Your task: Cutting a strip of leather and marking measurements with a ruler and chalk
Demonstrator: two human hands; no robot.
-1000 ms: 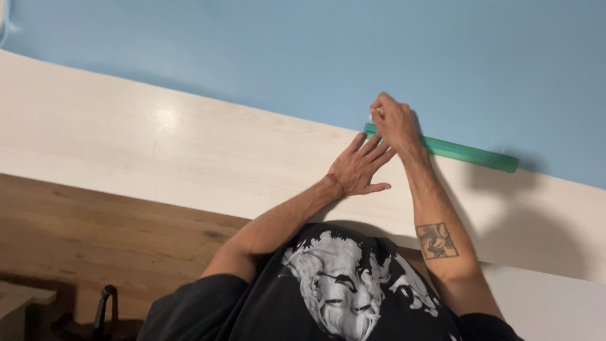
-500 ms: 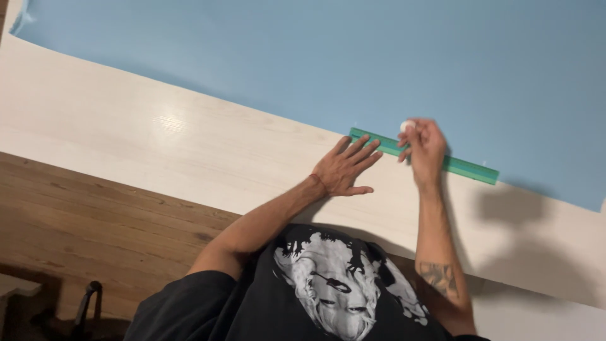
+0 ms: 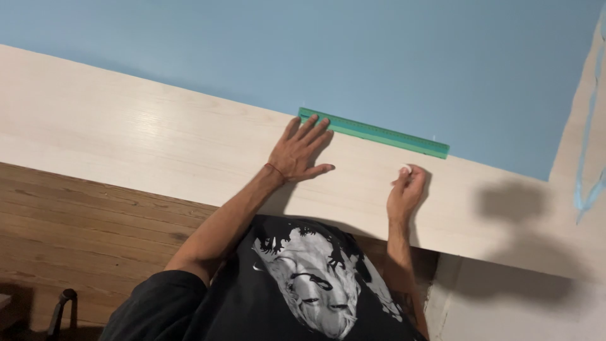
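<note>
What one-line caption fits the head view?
Left hand pins a green ruler along blue fabric; right hand pinches white chalk.

A long, thin green ruler [image 3: 374,133] lies flat along the seam where the pale wooden board [image 3: 158,132] meets the blue surface [image 3: 353,57], slanting slightly down toward the right. Its left end sits under the fingertips of the left hand [image 3: 298,153], while the rest lies uncovered. A small white piece [image 3: 405,169], rounded and pale, is pinched in the right hand [image 3: 406,192] just below the ruler's right part, against the board.
</note>
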